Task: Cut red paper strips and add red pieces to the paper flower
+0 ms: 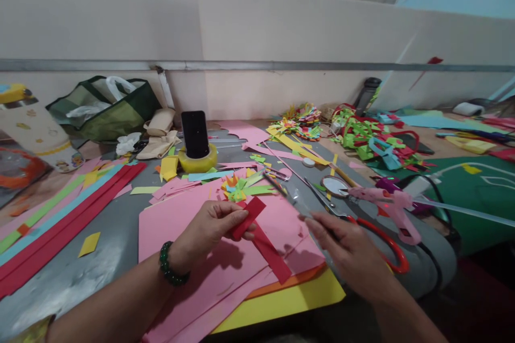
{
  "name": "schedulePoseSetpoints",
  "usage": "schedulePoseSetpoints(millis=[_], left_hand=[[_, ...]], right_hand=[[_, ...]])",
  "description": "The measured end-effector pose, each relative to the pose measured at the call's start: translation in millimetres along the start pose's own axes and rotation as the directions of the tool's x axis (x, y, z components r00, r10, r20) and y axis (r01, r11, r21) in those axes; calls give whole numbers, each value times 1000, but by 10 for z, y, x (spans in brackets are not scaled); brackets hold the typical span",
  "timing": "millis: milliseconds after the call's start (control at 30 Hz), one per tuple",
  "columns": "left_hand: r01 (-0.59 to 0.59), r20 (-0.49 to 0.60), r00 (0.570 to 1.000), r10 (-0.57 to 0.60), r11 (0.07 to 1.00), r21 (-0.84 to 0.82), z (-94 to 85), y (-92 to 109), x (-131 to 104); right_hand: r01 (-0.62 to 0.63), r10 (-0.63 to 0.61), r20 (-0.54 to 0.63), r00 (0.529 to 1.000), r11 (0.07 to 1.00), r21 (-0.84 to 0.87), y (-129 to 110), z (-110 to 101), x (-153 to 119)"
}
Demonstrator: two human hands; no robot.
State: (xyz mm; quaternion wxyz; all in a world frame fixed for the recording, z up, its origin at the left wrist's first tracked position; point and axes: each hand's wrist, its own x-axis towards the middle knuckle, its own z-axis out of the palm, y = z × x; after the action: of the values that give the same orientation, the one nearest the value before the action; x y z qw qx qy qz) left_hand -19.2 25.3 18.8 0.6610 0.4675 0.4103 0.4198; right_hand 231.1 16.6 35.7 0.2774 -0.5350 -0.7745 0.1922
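Note:
My left hand [215, 225] pinches a strip of red paper [271, 252]. The strip is bent over at the fingers, with one short end up and a longer tail slanting down to the right. My right hand [346, 249] is closed on a slim, dark-bladed tool [277, 185], blurred and pointing up and left; its handle is mostly hidden in the palm. Under both hands lie pink paper sheets [169, 236], over orange and yellow sheets [298, 300]. Beyond the left hand sits a small multicoloured paper flower [235, 188].
Orange-handled scissors [396, 249] and a pink glue gun [386, 198] lie at right. Long red strips [72, 220] lie at left. A phone [195, 134] leans in a yellow tape roll [197, 162]. Paper flowers [301, 120] and a green bag [108, 112] stand behind.

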Motion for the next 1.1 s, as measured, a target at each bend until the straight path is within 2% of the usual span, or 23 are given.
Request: schedulePoseSetpoints(millis=[67,200,267,367,400,467,533,600,667,800,933,1100], left_hand=[[25,-17,1000,-26,999,-39,-17,-6,17],[50,-32,998,-54,993,-107,-47,-8,38],[51,-31,998,-54,993,-106,-57,-6,42],[21,-43,999,-24,997,-71,-59,-8,40],[2,-46,999,-4,999,-42,-53,-10,35],[-46,-33,998,48,997,61,-25,-14,16],[-97,23,995,94,978,185,17,-10,-16],[-133,82,990,115,954,270,62,6,-57],[-136,107,988,108,942,306,90,35,-103],[-72,114,993,35,938,339,62,97,-196],[2,96,995,-41,930,366,-1,143,-258],[81,19,995,-96,917,390,-109,213,-270]], right_hand=[[-44,38,-56,998,994,-97,146,-70,51],[-149,169,23,985,916,-373,409,-94,162],[-177,210,14,978,856,-485,464,-66,199],[-126,98,-80,992,797,-590,403,-36,225],[-101,41,-116,992,804,-586,341,-29,225],[-24,-52,-153,987,891,-453,168,-3,210],[89,-111,-118,987,981,-175,-43,52,176],[148,-148,-9,989,982,113,-239,128,136],[145,-162,38,986,948,283,-373,198,110],[132,-154,31,988,919,373,-415,255,118],[94,-127,57,990,913,397,-320,269,145],[43,-67,48,997,918,394,-168,257,169]])
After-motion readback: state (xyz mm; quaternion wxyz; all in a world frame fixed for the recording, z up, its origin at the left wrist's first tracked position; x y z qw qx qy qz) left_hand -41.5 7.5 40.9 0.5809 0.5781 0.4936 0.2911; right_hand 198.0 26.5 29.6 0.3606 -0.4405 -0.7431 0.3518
